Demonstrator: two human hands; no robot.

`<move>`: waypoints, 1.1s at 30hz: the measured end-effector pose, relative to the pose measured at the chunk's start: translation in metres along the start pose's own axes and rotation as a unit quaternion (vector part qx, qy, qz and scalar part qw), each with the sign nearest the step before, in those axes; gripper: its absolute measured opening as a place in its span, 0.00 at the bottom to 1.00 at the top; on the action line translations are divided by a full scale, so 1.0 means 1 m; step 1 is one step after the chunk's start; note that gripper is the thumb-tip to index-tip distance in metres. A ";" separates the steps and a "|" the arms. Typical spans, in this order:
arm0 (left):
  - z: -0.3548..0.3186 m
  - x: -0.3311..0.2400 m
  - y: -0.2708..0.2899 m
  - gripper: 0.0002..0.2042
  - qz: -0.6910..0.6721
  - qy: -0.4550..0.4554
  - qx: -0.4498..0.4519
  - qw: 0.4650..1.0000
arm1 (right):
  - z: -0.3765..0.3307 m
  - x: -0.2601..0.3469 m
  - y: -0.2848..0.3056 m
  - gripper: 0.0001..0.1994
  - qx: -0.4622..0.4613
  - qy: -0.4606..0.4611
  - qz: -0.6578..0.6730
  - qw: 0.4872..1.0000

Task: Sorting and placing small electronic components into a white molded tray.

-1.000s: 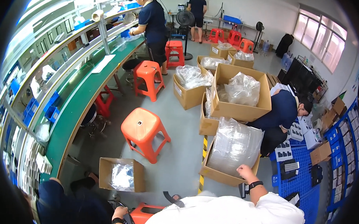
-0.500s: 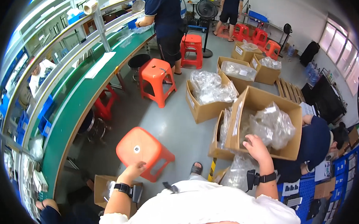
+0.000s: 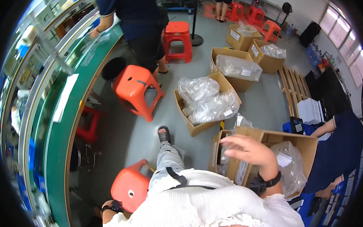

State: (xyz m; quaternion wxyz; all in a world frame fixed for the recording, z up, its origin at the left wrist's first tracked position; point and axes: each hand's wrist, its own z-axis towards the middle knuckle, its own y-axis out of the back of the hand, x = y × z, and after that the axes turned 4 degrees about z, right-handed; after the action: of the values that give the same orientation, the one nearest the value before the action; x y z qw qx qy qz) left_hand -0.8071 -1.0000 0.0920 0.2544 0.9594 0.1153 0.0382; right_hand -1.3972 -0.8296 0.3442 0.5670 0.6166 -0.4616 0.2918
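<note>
My right hand (image 3: 248,151) is held over the near left side of a tall open carton (image 3: 241,169), palm down with fingers stretched and nothing in them. Inside this carton lies a clear plastic bag (image 3: 289,169) with a white paper on it. My left hand's fingers are hidden; only the left wrist with its black band (image 3: 112,206) shows, beside an orange plastic stool (image 3: 130,189) at lower left. Next to the tall carton, another carton (image 3: 215,154) holds clear plastic. Ahead stands an open carton (image 3: 196,129) full of clear plastic bags.
A green-topped workbench (image 3: 57,158) runs along the left. A person (image 3: 132,27) stands at it, near orange stools (image 3: 136,87). More cartons (image 3: 238,83) and a wooden pallet (image 3: 290,85) lie ahead right. Another person (image 3: 336,148) bends at far right.
My view has shifted forward, bringing the cartons and standing person nearer. The near stool now appears lower left. My right hand has stretched out flatter; my left hand has dropped from sight.
</note>
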 end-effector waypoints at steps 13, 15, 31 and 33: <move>-0.021 -0.453 0.360 0.18 0.311 -0.486 -0.108 0.810 | 0.244 -0.097 0.112 0.20 -0.244 -0.253 0.002 0.936; -0.054 -0.516 0.380 0.18 0.331 -0.493 -0.057 0.803 | 0.256 -0.113 0.114 0.18 -0.258 -0.262 -0.076 0.927; -0.034 -0.999 0.310 0.22 0.245 -0.530 0.343 0.736 | 0.355 -0.272 0.236 0.17 -0.197 -0.547 0.152 0.799; 0.001 -1.072 0.292 0.21 0.164 -0.484 0.328 0.795 | 0.380 -0.306 0.265 0.15 -0.174 -0.560 0.151 0.796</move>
State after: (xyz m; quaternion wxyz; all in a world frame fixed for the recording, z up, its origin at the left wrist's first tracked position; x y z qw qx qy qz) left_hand -1.7885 -1.5054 0.2207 -0.0633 0.8833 -0.1760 -0.4298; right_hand -1.8214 -1.1066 0.1172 0.2561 0.4863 -0.8285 -0.1078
